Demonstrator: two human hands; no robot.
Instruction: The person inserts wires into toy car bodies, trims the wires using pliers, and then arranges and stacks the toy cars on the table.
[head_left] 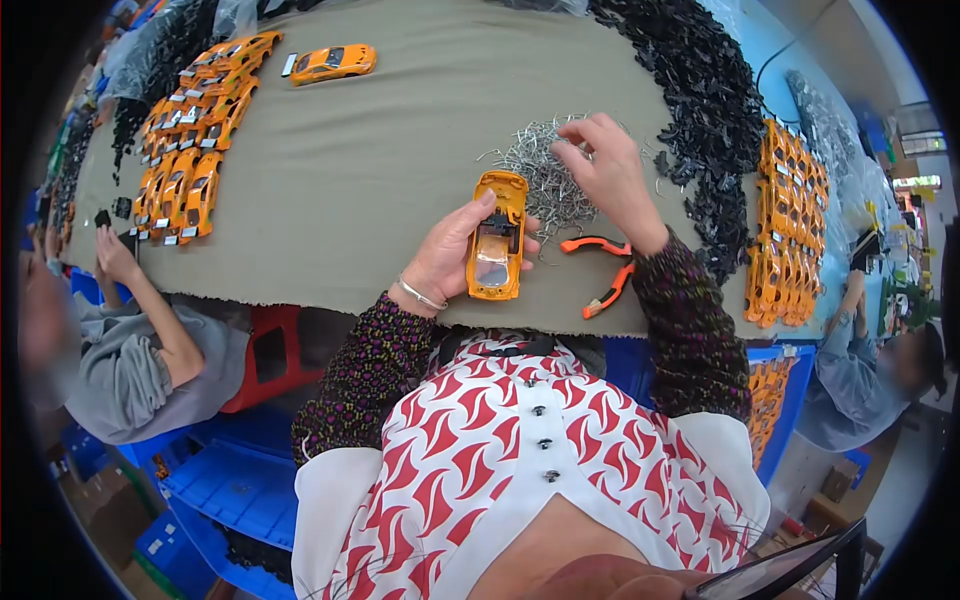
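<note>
My left hand grips an orange toy car body shell, turned so that its hollow inside faces up, with black parts and a clear window piece showing. Above the heap of small bent metal wires, my right hand has thumb and forefinger brought together in a pinch. Whatever lies between those fingertips is too small to make out. A pair of pliers with orange-red handles rests on the cloth below my right hand, partly under the forearm.
Rows of orange toy cars stand at the left, and more orange toy cars at the right. One car sits apart at the back. Black plastic parts are heaped at back right. People sit at both sides; blue crates are below.
</note>
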